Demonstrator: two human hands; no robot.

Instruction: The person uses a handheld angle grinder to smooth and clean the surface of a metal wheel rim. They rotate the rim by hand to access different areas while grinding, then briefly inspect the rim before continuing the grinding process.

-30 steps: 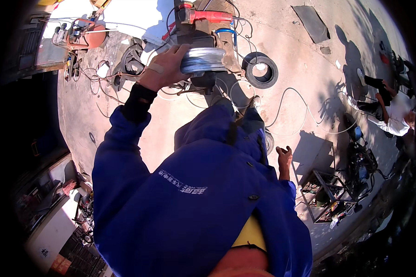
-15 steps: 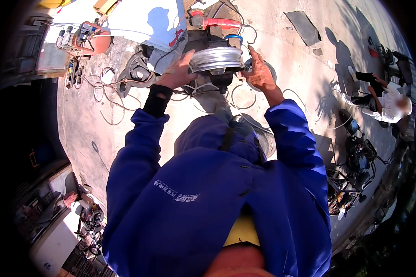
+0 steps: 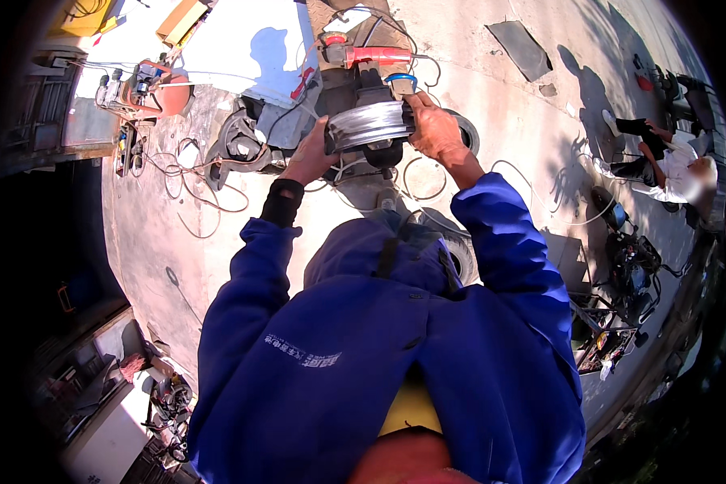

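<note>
Silver wheel rim [image 3: 369, 125], its long axis running left to right, edge-on and shiny, is pinched by left grip [image 3: 311, 153] and right grip [image 3: 438, 131].

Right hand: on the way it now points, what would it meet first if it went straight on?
Probably the silver wheel rim: the right hand appears to hold its right end. Beyond, the line seems to run toward the blue curved bar, though depth is unclear.
</note>
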